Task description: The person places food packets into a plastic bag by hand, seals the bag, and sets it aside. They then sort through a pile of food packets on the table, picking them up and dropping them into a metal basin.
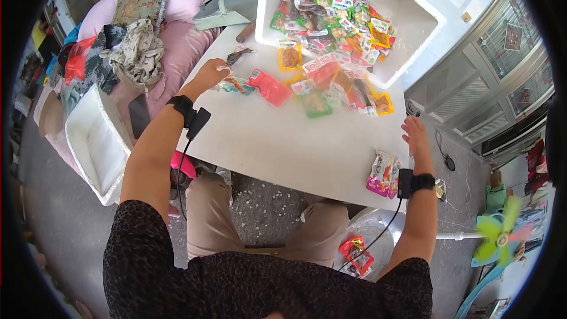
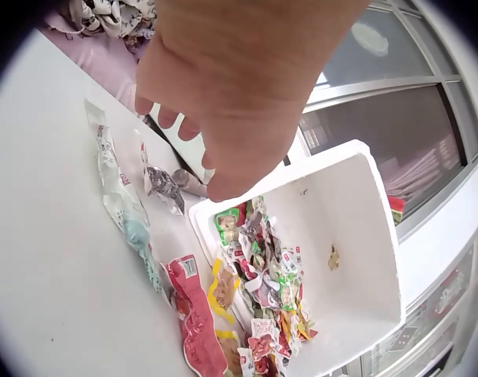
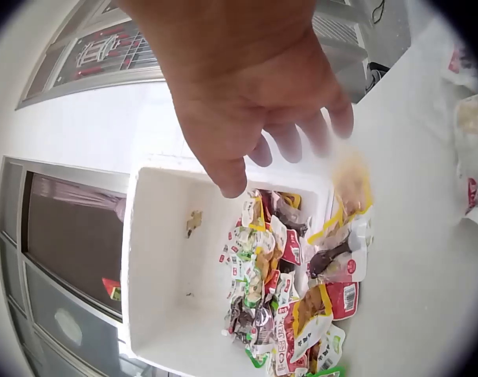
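My left hand point(image 1: 208, 77) is over the left side of the white table, its fingers loosely bent. Beside it lie a clear packet with teal printing point(image 2: 129, 224) and a small dark snack packet point(image 2: 164, 187); a red packet point(image 2: 196, 318) is a little farther right. Nothing shows in the palm in the left wrist view. Out by the table's right edge, my right hand point(image 1: 417, 136) has its fingers spread and holds nothing. In the right wrist view its fingertips overlap the area near a blurred yellow-edged packet point(image 3: 351, 192). More snack packets point(image 1: 322, 85) are strewn in front of the foam box.
A white foam box point(image 1: 416, 15) with many sealed snack packets point(image 1: 331, 15) lies tilted toward me at the table's back. Purple-and-white packets point(image 1: 381, 176) sit at the right front edge. Below is a metal basin point(image 1: 384, 224) with red packets. Another foam box point(image 1: 97, 142) stands left.
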